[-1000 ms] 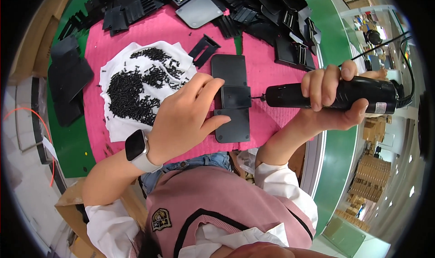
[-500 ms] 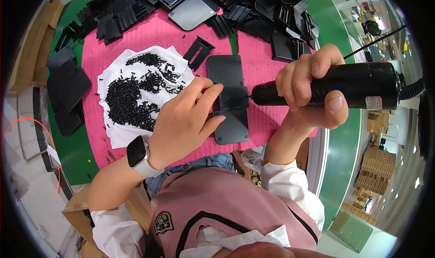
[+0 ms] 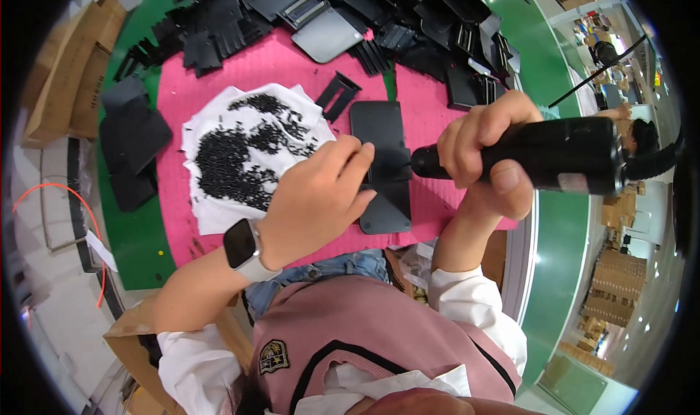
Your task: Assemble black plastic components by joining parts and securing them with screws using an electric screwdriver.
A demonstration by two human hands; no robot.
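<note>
The left hand (image 3: pixel 315 196) lies flat with spread fingers on a long flat black plastic panel (image 3: pixel 380 163), pinning it to the pink mat (image 3: pixel 240 72) on the table; its fingertips touch a small black bracket (image 3: pixel 390 166) across the panel's middle. The right hand (image 3: pixel 485 156) is closed tight around a thick black electric screwdriver (image 3: pixel 554 156), held almost level, its tip at the bracket. To drive the screw well, I judge the bit should sit square in the screw head, the panel stay pressed flat, and the fingers keep clear of the tip.

There is no real container: a white cloth (image 3: pixel 244 160) just left of the panel carries a loose heap of small black screws (image 3: pixel 233 160). A stack of black plastic parts (image 3: pixel 408 21) crowds the far edge of the green table (image 3: pixel 138 233), and a cardboard box (image 3: pixel 58 72) stands at the left.
</note>
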